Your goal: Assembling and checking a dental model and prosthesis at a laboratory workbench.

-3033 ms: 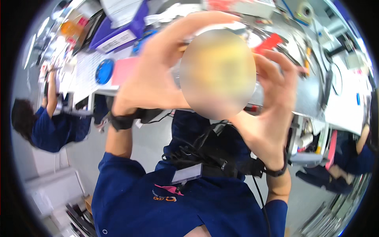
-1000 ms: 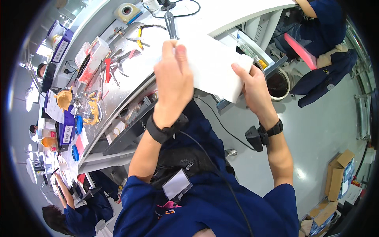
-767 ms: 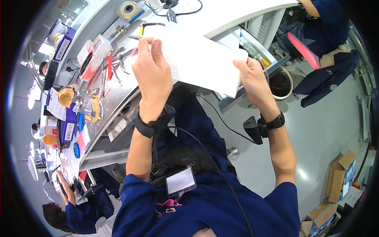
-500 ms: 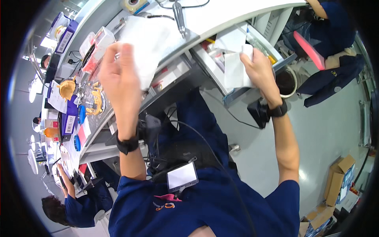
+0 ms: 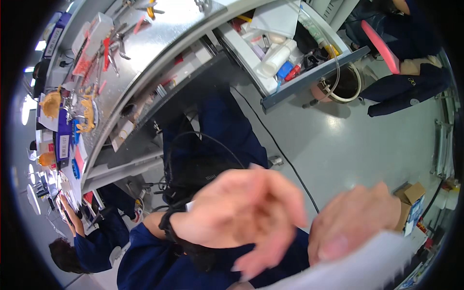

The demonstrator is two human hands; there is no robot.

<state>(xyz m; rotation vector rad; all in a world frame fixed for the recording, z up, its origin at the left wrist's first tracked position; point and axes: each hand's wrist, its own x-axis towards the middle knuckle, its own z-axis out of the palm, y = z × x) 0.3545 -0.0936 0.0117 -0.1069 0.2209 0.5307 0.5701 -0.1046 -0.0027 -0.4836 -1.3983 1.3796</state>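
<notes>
Close to my body, my left hand (image 5: pixel 246 212) is raised and blurred, its curved fingers apart with nothing visible in them. Beside it on the right, my right hand (image 5: pixel 355 220) is closed on a white paper sheet (image 5: pixel 353 266) with a jagged edge. The sheet stretches across the lower right of the view, and its lower part is cut off. Both hands are away from the workbench (image 5: pixel 166 36). An open drawer (image 5: pixel 314 77) stands out beyond them, holding a white cylinder (image 5: pixel 279 59), a blue item, a red item and other small things.
Yellowish dental casts (image 5: pixel 87 113) on a metal frame stand at the bench's left, near pliers and hand tools (image 5: pixel 118 46). A bucket (image 5: pixel 355 87) sits by the drawer. A black cable (image 5: pixel 275 140) crosses the floor. Other people work at left and upper right; cardboard boxes (image 5: pixel 411 193) lie right.
Both hands have come back from the bench and drawer toward my body. The white sheet on the bench no longer shows there. My right hand still holds white paper.
</notes>
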